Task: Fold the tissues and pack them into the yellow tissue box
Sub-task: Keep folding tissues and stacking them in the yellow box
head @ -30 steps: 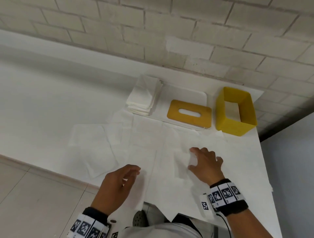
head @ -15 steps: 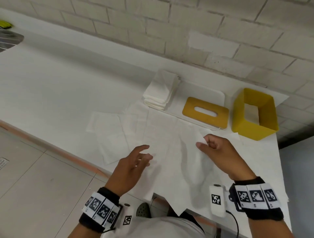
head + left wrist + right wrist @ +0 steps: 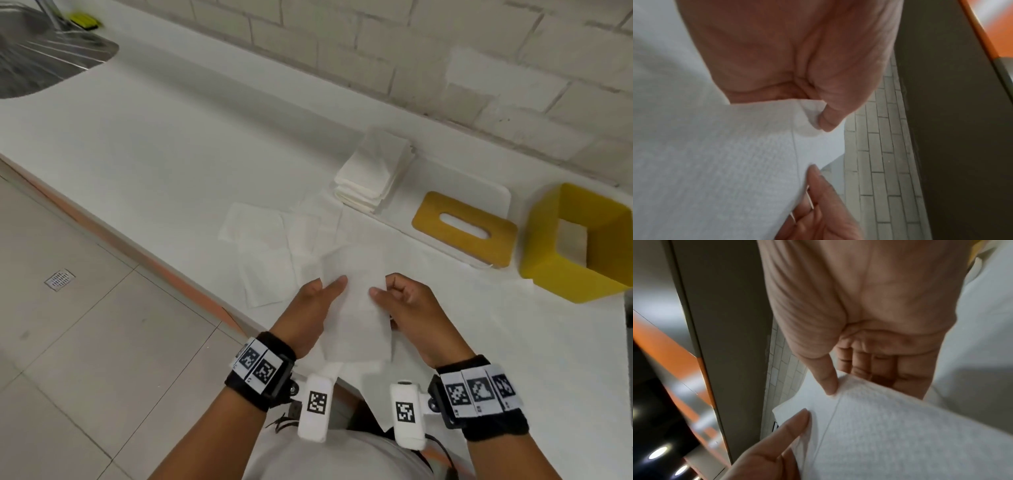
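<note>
Your left hand (image 3: 310,305) and right hand (image 3: 409,306) each pinch one side edge of a single tissue (image 3: 356,308), thumb against curled fingers, holding it above the worktop (image 3: 171,137) at its near edge. The yellow tissue box (image 3: 575,246) stands open at the worktop's far right corner, its yellow lid (image 3: 462,228) flat just left of it. A stack of folded tissues (image 3: 375,173) lies beside the lid, near the far edge.
</note>
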Demonstrator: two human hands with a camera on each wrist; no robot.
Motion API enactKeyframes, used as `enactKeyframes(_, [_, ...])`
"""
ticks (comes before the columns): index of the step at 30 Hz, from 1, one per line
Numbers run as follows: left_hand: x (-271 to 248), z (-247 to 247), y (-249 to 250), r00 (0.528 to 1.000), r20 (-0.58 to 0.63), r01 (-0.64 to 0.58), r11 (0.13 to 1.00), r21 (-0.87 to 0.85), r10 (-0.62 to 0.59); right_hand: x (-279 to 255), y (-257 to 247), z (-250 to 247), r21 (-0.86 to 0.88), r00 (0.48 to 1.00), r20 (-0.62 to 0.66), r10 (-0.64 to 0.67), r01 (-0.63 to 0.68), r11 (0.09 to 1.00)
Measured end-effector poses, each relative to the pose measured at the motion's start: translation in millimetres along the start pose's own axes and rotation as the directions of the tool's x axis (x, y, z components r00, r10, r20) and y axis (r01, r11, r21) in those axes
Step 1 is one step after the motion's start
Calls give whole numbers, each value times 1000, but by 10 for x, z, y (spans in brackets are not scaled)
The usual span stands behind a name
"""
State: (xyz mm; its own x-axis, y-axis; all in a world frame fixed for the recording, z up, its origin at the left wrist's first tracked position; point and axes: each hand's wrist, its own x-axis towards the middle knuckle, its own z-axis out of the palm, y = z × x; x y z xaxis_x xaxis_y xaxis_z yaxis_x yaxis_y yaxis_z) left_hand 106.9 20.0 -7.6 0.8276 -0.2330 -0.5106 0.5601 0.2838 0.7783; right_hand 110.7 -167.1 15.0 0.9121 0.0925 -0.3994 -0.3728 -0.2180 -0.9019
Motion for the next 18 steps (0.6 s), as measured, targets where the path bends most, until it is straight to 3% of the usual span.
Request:
enactKeyframes(5, [-30, -291, 33, 972, -221, -68, 995, 72, 82, 107, 174, 54, -134, 992, 7, 124, -122, 983])
enactKeyframes(10, [-104, -812, 31, 910, -400, -90, 994, 59, 106, 257, 233, 131, -418, 985, -166, 45, -111, 902])
enactKeyframes(15, [-180, -1037, -67, 901, -427, -35, 993, 117, 82, 401, 155, 369, -635, 987, -156, 38, -129, 762])
enactKeyframes(18, [-217, -1006, -97, 909, -410, -25, 992, 120, 72, 449, 185, 442, -644, 980, -193, 46, -162, 748])
